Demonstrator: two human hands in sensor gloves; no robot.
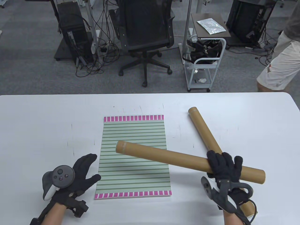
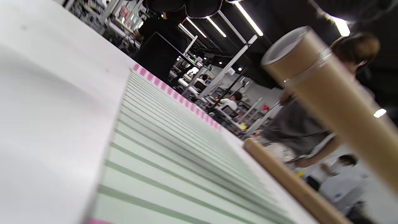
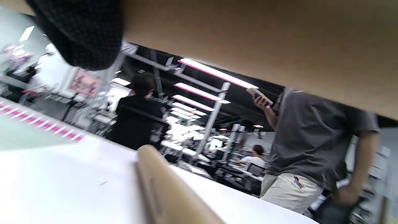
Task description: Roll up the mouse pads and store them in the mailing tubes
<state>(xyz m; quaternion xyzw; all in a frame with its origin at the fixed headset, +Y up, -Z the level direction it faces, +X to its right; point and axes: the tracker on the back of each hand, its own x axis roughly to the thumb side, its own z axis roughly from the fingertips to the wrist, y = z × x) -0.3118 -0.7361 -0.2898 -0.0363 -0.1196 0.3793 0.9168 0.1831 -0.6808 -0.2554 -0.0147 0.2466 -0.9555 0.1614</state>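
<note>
Nearest to the camera, the right hand has its grip closed around a brown cardboard mailing tube, fingers curled over the tube toward its right end. It holds this tube in the air above the table, and the free capped end reaches over the striped mouse pad. The left hand is just beside the left edge of the pad, its fingers spread and relaxed, and it holds nothing. The pad lies flat and is not yet rolled, green stripes with pink bands at the near and far edges. A second mailing tube lies on the table to the right of the pad and passes under the held one. I think the risk is in the long lever: the hand grips far from the middle, so the free end can swing down, hit the pad and shift it, or knock the second tube and make it roll away. A person walks behind the table.
</note>
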